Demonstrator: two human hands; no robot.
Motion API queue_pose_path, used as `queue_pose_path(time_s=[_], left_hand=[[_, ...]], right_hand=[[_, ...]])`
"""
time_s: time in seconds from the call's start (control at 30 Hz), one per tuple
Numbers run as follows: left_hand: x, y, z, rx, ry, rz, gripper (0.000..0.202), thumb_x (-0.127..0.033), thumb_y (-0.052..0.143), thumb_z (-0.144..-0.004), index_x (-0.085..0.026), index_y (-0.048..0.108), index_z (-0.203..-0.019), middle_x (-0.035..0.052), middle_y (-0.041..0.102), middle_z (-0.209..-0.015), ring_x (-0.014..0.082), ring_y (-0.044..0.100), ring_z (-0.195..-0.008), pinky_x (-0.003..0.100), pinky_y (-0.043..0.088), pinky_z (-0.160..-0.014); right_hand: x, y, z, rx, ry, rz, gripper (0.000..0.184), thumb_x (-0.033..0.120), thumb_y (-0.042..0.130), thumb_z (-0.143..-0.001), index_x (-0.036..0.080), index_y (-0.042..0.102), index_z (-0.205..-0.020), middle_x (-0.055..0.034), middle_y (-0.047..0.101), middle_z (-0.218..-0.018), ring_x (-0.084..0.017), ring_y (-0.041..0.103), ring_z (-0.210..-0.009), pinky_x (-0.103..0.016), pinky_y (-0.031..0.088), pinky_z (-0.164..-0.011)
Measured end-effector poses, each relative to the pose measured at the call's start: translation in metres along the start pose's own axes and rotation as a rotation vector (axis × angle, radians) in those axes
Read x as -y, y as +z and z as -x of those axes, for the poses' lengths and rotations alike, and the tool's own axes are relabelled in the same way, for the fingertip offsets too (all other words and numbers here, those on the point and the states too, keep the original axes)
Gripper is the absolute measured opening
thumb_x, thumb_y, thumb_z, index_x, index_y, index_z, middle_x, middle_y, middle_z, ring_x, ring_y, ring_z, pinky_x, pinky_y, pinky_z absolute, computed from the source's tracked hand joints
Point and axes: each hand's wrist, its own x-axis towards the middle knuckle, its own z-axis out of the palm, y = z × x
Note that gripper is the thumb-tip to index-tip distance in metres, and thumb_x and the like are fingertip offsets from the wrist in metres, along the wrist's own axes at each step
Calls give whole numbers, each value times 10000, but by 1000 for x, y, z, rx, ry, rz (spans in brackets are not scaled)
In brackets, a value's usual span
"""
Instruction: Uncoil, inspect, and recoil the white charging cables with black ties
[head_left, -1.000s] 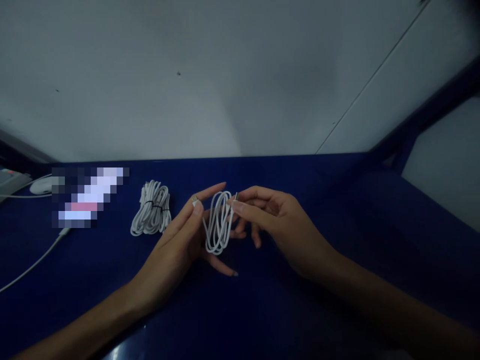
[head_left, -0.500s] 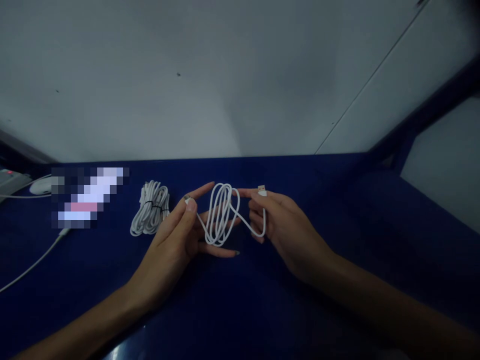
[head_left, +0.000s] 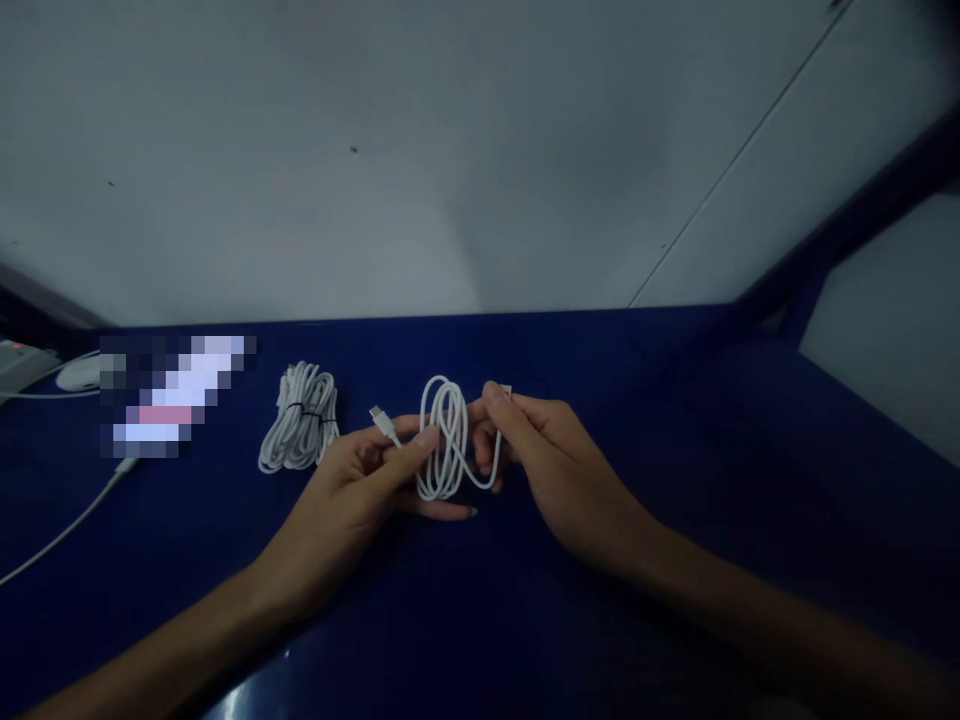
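Note:
A white USB cable (head_left: 444, 470), wound into oval loops, is held up between both hands above the blue table. My left hand (head_left: 360, 480) pinches the left side of the loops, thumb on top and other fingers behind. The cable's small plug (head_left: 384, 422) juts out up and left above that hand's index finger. My right hand (head_left: 555, 450) grips the wider USB end between thumb and index finger; the thumb covers most of that connector. A short length of cable hangs in a bend from the right hand to the loops.
A bundle of white cables (head_left: 300, 420) bound with a dark tie lies left of my left hand. Further left are a pixelated bright object (head_left: 180, 390), a white cord (head_left: 67, 540) and a white rounded device (head_left: 79, 374). A pale wall (head_left: 450, 160) rises behind the blue table (head_left: 480, 620).
My left thumb and fingers have shifted from the small plug onto the loops, leaving that plug free. My right hand has moved left, closer to the coil, still gripping the USB end.

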Motion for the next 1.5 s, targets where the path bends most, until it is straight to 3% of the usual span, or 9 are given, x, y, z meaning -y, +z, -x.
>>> queue_pose_path(time_s=[0.23,0.43,0.6,0.77,0.97,1.1,1.17,1.3,1.5], left_hand=[[3,1,3,-63,-13,37,362,-412,661,-1095,-203,777,-1368,135,817,-1233,309,775,-1137,439,642,-981],[0,5,3,-135,-31,124,409,-450,680,-1082,-164,764,-1363,158,835,-1166,334,791,-1114,472,628,-979],[-1,6,3,-120,-22,167,356,-418,669,-1093,-167,775,-1323,153,839,-1182,320,798,-1109,446,620,-974],[0,5,3,-81,-22,174,337,-407,672,-1084,-164,791,-1284,157,833,-1215,329,782,-1144,443,605,-982],[3,0,1,77,-21,201,463,-485,539,-1103,-166,784,-1331,180,801,-1289,370,726,-1228,470,596,-972],[3,-1,4,42,48,67,474,-488,491,-1125,-190,783,-1350,162,770,-1343,357,687,-1257,446,580,-979],[0,2,6,-36,69,-66,441,-476,507,-1139,-193,805,-1298,147,774,-1308,327,685,-1227,414,564,-988],[-7,6,9,-24,111,-259,353,-430,587,-1117,-188,841,-1076,111,786,-1092,263,689,-1005,365,549,-890],[-8,0,7,-122,123,-303,315,-367,675,-1072,-197,774,-826,42,731,-905,199,646,-890,304,489,-832]], right_hand=[[8,0,0,-111,63,26,489,519,485,-1155,186,753,-917,52,486,-551,-111,482,-501,-266,437,-524],[5,-5,-5,-156,128,-51,464,548,593,-1097,171,763,-887,88,339,-543,-90,336,-448,-242,376,-427],[2,-6,-7,-22,189,-51,288,426,787,-973,172,772,-839,82,449,-549,-68,392,-427,-228,348,-420],[2,-7,-4,93,152,-66,191,360,752,-997,186,827,-977,37,616,-668,-82,497,-495,-238,404,-482],[3,-6,-5,42,143,-87,218,386,752,-1009,186,813,-950,56,561,-609,-88,484,-484,-270,422,-526],[2,-6,-5,35,136,-122,208,387,747,-1023,193,793,-967,70,537,-612,-91,516,-511,-279,463,-591],[1,-6,-5,43,140,-129,187,383,750,-1024,200,784,-1012,63,570,-648,-100,555,-550,-286,490,-635],[0,-6,-5,58,137,-143,159,360,723,-1042,202,746,-1035,52,603,-701,-110,592,-592,-293,507,-660],[4,-5,-2,111,153,-158,157,336,684,-1067,194,729,-1017,48,595,-697,-117,616,-592,-309,545,-692]])
